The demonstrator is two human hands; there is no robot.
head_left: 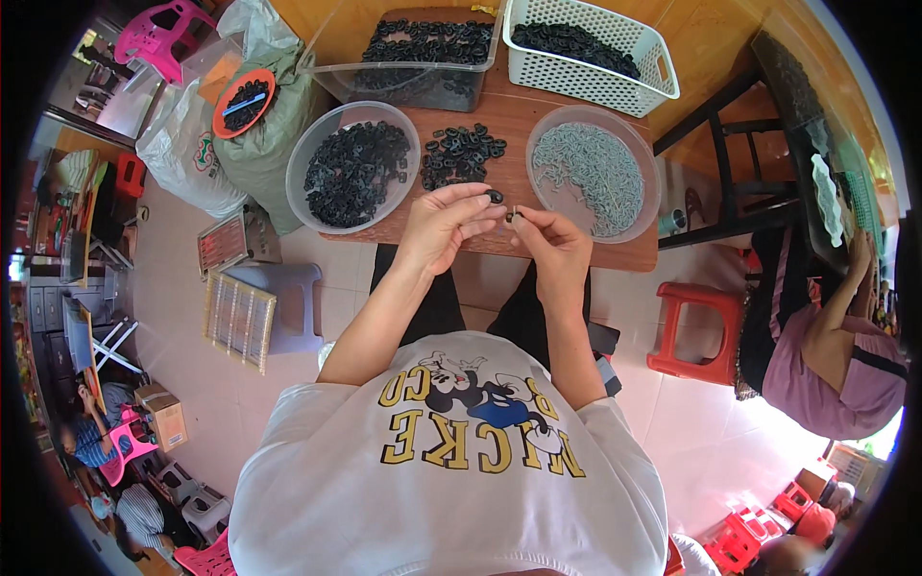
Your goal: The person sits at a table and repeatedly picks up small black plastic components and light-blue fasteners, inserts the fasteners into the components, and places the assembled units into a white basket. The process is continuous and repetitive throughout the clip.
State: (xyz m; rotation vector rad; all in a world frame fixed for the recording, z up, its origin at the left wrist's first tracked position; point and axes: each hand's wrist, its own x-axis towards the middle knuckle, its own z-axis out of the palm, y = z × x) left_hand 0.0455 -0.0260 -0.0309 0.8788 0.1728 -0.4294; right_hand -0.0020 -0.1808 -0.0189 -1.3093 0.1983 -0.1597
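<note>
My left hand [445,228] pinches a small black oval plastic part [495,196] between thumb and fingers, above the table's front edge. Close beside it, my right hand [554,252] is closed at the fingertips on a small screw [514,211], with a bit of dark material by its lower end. The two hands are slightly apart. Just beyond them lies a loose pile of black plastic parts [463,154]. To its left a round clear tub [411,158] holds many more, and on the right another round tub [652,182] is filled with silvery screws [588,173].
A clear bin [423,84] and a white perforated basket [595,82], both with black parts, stand at the back of the brown table [499,106]. Sacks [264,158] crowd the left. A red stool [699,331] and a seated person [836,374] are at right.
</note>
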